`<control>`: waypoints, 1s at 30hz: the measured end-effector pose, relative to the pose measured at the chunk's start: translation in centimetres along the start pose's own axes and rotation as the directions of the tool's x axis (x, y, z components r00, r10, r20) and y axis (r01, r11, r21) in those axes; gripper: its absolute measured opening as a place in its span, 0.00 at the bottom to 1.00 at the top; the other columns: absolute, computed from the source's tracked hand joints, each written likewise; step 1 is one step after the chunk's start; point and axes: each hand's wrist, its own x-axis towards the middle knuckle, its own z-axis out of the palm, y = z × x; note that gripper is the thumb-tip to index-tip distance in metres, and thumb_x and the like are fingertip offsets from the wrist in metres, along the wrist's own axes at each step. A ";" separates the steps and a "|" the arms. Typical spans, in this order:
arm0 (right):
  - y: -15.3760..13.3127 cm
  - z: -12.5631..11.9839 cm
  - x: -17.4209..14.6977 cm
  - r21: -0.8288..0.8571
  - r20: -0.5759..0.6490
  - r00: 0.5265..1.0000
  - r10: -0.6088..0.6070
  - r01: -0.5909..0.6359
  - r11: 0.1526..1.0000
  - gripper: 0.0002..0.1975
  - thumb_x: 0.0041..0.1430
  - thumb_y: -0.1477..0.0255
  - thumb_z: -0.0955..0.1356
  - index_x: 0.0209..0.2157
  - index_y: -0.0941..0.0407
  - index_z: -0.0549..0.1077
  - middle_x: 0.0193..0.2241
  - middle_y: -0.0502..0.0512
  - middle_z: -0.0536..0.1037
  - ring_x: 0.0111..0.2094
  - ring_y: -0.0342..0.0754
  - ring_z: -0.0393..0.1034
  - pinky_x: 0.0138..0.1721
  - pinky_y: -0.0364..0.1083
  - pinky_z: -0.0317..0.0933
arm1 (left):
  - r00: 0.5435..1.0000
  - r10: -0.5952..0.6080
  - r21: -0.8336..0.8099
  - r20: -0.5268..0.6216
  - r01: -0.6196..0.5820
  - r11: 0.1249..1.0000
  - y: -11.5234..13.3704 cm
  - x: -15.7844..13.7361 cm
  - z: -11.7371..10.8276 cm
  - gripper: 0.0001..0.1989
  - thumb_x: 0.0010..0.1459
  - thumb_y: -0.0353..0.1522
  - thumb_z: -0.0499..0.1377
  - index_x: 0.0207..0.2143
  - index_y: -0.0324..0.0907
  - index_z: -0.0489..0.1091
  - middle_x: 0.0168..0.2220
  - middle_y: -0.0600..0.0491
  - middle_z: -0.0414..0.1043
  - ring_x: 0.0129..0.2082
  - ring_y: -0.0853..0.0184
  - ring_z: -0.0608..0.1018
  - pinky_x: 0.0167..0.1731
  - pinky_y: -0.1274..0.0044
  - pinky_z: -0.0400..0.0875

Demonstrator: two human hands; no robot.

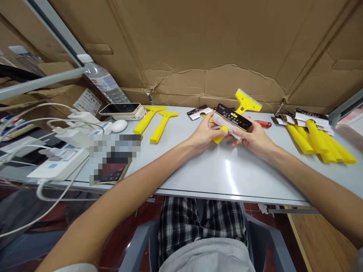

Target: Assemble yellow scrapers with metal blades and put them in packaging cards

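A yellow scraper (246,102) with a metal blade edge is held over the table, its head pointing up and away from me. My left hand (204,133) is closed around its handle, the thumb pressed near a printed black-and-white card (231,116). That card lies across the handle, which seems to pass through it. My right hand (257,139) pinches the card's right end between thumb and fingers; some fingertips are hidden behind it. Just beyond the left hand, another black-and-white card (198,112) lies on the table. A red-handled tool (263,123) shows behind my right hand.
Two yellow scrapers (159,127) lie to the left. Several carded yellow scrapers (314,136) are piled at the right. A phone (121,109), white mouse (119,125), power strip (61,162) with cables and a water bottle (105,81) occupy the left side. Cardboard (227,45) stands behind.
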 end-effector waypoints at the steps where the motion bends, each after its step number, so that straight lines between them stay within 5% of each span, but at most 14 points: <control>1: 0.1 0.1 0.0 -0.001 -0.035 0.999 0.004 -0.004 1.000 0.39 0.46 0.54 0.82 0.57 0.53 0.72 0.51 0.60 0.80 0.39 0.48 0.80 0.33 0.46 0.78 | 1.000 -0.013 0.003 0.006 0.013 1.000 -0.1 0.0 0.0 0.47 0.42 0.29 0.80 0.62 0.47 0.62 0.48 0.49 0.81 0.44 0.61 0.84 0.51 0.65 0.76; 4: 0.2 0.1 0.3 0.039 -0.113 0.994 0.010 -0.005 0.999 0.35 0.46 0.56 0.82 0.52 0.55 0.74 0.50 0.59 0.81 0.39 0.46 0.79 0.33 0.44 0.76 | 0.997 -0.071 0.099 -0.009 0.072 0.992 0.0 0.0 -0.2 0.53 0.44 0.26 0.79 0.68 0.45 0.58 0.46 0.46 0.83 0.42 0.60 0.86 0.50 0.65 0.76; 9: -0.8 -1.2 0.9 0.093 -0.274 0.961 -0.035 0.062 0.994 0.31 0.46 0.63 0.81 0.51 0.53 0.73 0.53 0.55 0.79 0.39 0.43 0.78 0.31 0.42 0.73 | 0.964 -0.265 0.307 0.034 0.242 0.920 0.4 -0.1 -1.0 0.48 0.48 0.28 0.78 0.69 0.39 0.61 0.41 0.43 0.85 0.37 0.58 0.86 0.44 0.64 0.78; 14: -2.0 -2.3 1.2 0.094 -0.362 0.928 -0.086 0.128 0.987 0.36 0.44 0.67 0.80 0.56 0.48 0.69 0.47 0.51 0.79 0.32 0.40 0.74 0.28 0.41 0.68 | 0.879 -0.376 0.412 0.293 0.239 0.879 1.7 -0.4 -1.3 0.37 0.51 0.29 0.77 0.62 0.39 0.69 0.39 0.46 0.85 0.38 0.61 0.87 0.43 0.67 0.79; 23: -2.3 -1.5 0.7 0.100 -0.343 0.932 -0.113 0.156 0.983 0.33 0.44 0.63 0.81 0.49 0.51 0.67 0.40 0.50 0.77 0.27 0.38 0.70 0.24 0.40 0.59 | 0.779 -0.464 0.500 0.422 0.227 0.836 3.0 -0.9 -1.4 0.25 0.50 0.36 0.80 0.45 0.41 0.72 0.40 0.47 0.83 0.38 0.62 0.87 0.39 0.71 0.81; 26: -2.3 -1.3 0.5 0.090 -0.292 0.951 -0.097 0.129 0.988 0.33 0.43 0.60 0.81 0.47 0.52 0.66 0.39 0.50 0.77 0.27 0.37 0.69 0.23 0.39 0.58 | 0.864 -0.344 0.435 0.368 0.167 0.885 2.9 -0.9 -1.1 0.27 0.56 0.43 0.77 0.51 0.41 0.74 0.46 0.43 0.82 0.41 0.61 0.86 0.38 0.71 0.83; 30: -1.9 -1.1 0.3 0.079 -0.209 0.977 -0.048 0.066 0.995 0.38 0.43 0.57 0.82 0.50 0.50 0.64 0.41 0.50 0.78 0.27 0.39 0.71 0.24 0.40 0.61 | 0.984 -0.113 0.349 0.137 0.059 0.935 3.4 -0.8 -0.6 0.29 0.60 0.49 0.72 0.53 0.39 0.75 0.54 0.37 0.80 0.41 0.61 0.86 0.38 0.70 0.84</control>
